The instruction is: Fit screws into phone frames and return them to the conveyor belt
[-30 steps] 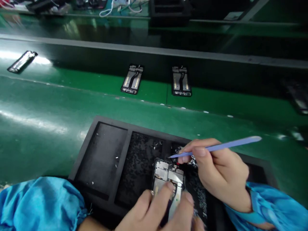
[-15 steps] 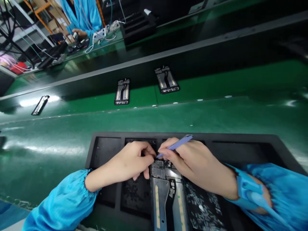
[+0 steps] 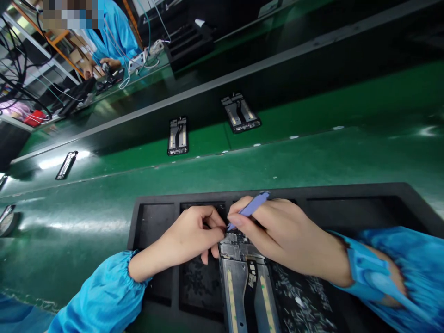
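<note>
My right hand (image 3: 277, 231) is closed round a flat purple-blue plastic pry stick (image 3: 255, 205), its tip pointing down at the upper left corner of an opened phone (image 3: 237, 275). At that same corner my left hand (image 3: 194, 233) is closed, thumb and fingers pinching the phone's edge. The phone lies lengthwise in front of me without its back cover, showing metal shields at the top, a dark flex cable down the middle and pale adhesive strips on both sides. My fingers partly hide its top edge, and its lower end runs out of view.
The phone rests over a black compartmented tray (image 3: 360, 190); many small pale pieces (image 3: 301, 300) lie right of it. On the green bench beyond are opened phones (image 3: 178, 136) (image 3: 240, 113) and a slim one (image 3: 66, 165). Across the bench sits a person in blue (image 3: 120, 32).
The view has shifted slightly, bringing a round object in at the left edge. The pry stick has turned in my right hand, showing more of its flat face. Both hands stay at the phone's corner.
</note>
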### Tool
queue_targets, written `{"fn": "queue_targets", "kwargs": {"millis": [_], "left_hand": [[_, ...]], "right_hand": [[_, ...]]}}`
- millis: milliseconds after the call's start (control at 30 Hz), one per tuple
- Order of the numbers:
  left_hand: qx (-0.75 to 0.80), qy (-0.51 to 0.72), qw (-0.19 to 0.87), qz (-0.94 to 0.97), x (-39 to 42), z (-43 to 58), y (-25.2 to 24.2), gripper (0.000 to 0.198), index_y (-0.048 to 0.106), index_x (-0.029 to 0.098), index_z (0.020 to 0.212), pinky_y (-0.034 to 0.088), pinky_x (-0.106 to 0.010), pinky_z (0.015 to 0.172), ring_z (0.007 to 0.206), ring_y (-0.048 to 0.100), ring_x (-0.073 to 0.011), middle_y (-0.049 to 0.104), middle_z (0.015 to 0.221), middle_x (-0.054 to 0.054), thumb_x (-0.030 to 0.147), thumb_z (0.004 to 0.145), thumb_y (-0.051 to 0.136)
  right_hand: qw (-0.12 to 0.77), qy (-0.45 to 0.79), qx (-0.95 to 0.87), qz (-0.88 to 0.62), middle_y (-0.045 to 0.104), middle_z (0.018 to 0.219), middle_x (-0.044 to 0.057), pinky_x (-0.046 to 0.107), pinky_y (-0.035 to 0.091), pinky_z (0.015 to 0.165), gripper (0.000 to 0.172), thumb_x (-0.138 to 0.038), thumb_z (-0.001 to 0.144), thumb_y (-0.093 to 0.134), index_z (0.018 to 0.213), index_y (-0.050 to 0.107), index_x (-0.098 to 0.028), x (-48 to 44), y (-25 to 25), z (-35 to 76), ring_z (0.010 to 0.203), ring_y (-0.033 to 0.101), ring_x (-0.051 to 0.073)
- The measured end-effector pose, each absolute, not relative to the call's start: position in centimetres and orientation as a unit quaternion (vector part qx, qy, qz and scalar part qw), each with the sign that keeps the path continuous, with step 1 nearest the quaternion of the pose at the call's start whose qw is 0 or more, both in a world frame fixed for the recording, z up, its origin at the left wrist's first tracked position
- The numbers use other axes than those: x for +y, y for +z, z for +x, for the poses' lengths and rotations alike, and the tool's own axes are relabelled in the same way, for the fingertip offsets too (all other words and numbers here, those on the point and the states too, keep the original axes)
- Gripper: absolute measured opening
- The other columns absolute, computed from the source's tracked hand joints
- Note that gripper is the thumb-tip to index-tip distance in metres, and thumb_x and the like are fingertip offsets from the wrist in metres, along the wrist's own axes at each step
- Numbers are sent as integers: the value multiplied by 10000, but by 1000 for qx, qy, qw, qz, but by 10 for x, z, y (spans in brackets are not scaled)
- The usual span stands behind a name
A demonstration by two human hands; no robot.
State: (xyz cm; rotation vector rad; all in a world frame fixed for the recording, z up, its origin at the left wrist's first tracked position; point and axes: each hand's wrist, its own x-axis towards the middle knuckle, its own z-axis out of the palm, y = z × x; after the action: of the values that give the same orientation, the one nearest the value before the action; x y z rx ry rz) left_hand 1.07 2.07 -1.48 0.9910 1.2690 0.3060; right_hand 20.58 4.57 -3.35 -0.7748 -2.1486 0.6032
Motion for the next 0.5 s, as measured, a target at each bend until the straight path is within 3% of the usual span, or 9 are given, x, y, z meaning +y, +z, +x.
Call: {"fn": "queue_targets", "kwargs": {"millis": [233, 500], "left_hand": [[567, 143, 696, 416, 22, 9, -19, 64, 579, 146, 791, 475, -158, 333, 428, 586, -89, 599, 583, 45, 114, 741, 603], [582, 138, 648, 471, 21, 6, -22, 132, 592, 145, 813, 490, -172, 371, 490, 650, -130, 616, 618, 17, 264, 786, 639]], "right_hand": [[424, 287, -767, -388, 708, 698, -2, 249, 474, 511, 220, -281, 1049, 467, 881, 593, -214, 50, -27, 207, 558, 657, 130], [449, 328, -708, -436, 682, 639, 6, 295, 489, 561, 329, -440, 1014, 519, 801, 625, -212, 64, -31, 207, 545, 648, 160]]}}
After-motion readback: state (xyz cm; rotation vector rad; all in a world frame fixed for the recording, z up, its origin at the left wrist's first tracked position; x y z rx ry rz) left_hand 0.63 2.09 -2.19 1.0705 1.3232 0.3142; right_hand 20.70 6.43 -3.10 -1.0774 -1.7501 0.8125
